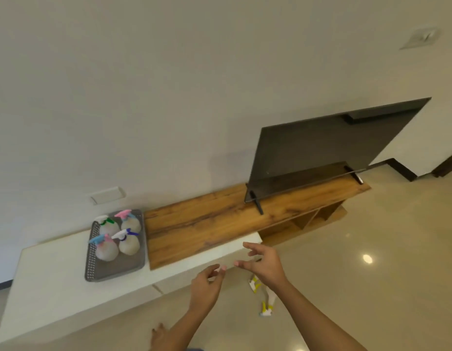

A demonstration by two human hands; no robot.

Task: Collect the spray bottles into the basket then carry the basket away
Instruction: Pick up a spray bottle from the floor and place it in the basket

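Observation:
A grey mesh basket (118,267) stands on a low white bench (50,274). Several round clear spray bottles stand upright in it, with green (107,222), pink (126,214), blue-and-pink (101,239) and purple (126,234) trigger heads. On the floor to the right lie two spray heads with yellow triggers, one (254,285) partly behind my right forearm and another (266,309) lower down. My left hand (207,287) and my right hand (263,264) hover empty over the bench's right end, fingers loosely spread, well right of the basket.
A wooden TV unit (219,224) adjoins the bench on the right, carrying a flat dark television (321,153). Open shelves show under its right end. A glossy tiled floor (371,249) spreads to the right. A bare foot (159,336) shows at the bottom edge.

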